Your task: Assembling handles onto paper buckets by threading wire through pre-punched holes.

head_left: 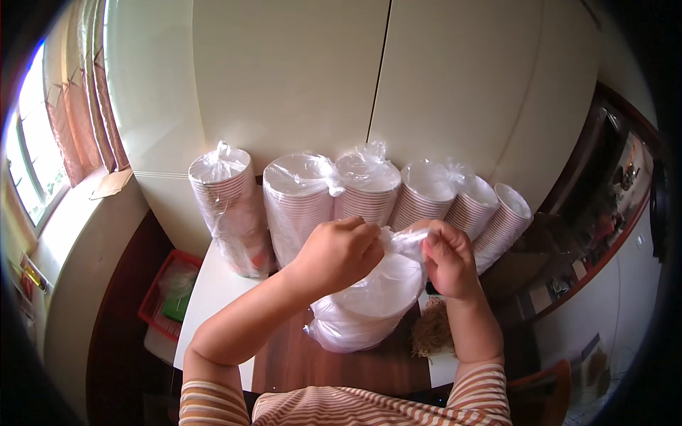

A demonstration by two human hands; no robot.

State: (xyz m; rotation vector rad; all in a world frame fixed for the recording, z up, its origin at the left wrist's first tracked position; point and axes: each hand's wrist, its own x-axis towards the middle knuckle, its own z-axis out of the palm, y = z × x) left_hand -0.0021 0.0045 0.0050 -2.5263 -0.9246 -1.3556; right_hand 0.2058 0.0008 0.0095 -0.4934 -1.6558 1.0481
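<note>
On the near middle of the counter, a clear bag of white round containers stands, seemingly placed within easy reach of both arms. Over its far rim, the left hand has its grip curled tight on the film while the right hand's grip pinches it between thumb and fingers, likely keeping the neck taut. Beyond, wrapped cup stacks stand left to right, probably leaving working space near.

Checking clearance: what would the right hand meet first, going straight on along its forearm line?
Probably the fourth bagged cup stack from the left in the back row; depth is unclear, so the right hand might pass above it.
</note>
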